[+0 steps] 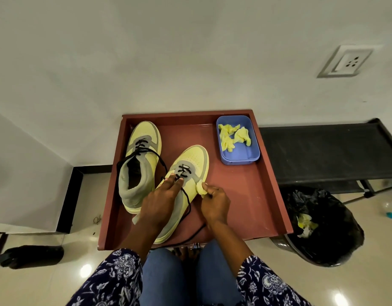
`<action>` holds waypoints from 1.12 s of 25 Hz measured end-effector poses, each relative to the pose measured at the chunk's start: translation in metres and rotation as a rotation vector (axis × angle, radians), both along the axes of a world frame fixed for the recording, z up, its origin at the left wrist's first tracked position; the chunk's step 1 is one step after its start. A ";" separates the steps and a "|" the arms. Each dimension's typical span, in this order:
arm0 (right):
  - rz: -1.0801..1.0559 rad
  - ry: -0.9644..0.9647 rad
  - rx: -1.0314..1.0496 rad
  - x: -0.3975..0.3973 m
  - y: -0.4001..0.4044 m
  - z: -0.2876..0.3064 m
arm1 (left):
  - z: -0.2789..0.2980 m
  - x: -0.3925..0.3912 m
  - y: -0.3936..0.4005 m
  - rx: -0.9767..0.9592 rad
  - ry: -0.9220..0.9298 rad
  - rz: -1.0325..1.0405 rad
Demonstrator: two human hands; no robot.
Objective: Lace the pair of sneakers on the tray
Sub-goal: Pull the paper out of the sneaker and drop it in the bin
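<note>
Maybe the left hand (161,198), fingers flat on the near sneaker (186,173), slips while the right hand (215,200) pinches a yellow wad (201,188), and the loose black lace (187,204) near the tray (268,173)'s front edge pulls out.

Soft, even indoor light; focus is sharp. Lamp glare spots the glossy floor (85,270). Wide-angle distortion bends the edges.

the left hand (161,200) covers the near sneaker (191,160) from its tongue back to the collar, so the upper eyelets can't be seen; the heel lies under the wrist. its lace (187,205) runs behind the right hand (215,203) at 6 o'clock. both sleeves (115,281) are cut by the bottom edge. what the bin (323,226) at 4 o'clock holds is too small to tell
</note>
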State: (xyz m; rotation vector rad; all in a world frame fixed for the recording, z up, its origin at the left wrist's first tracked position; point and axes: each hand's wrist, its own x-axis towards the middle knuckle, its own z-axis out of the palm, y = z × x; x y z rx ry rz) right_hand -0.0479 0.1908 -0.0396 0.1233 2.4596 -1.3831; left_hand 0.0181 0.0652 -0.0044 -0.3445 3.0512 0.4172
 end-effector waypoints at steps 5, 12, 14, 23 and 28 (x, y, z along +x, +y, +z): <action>-0.077 0.009 -0.037 -0.008 0.025 0.006 | 0.009 -0.009 -0.001 -0.076 -0.067 0.061; -0.174 0.004 -0.103 -0.017 0.050 0.021 | 0.028 -0.012 0.001 0.080 0.091 0.004; -0.196 0.018 -0.125 -0.021 0.058 0.030 | 0.040 -0.012 0.004 0.073 0.121 -0.049; -0.354 0.125 -0.180 -0.038 0.096 0.069 | 0.111 -0.040 -0.004 -0.251 0.184 -0.617; -0.347 0.184 -0.118 -0.036 0.122 0.068 | 0.138 -0.070 0.006 -0.494 -0.004 -0.825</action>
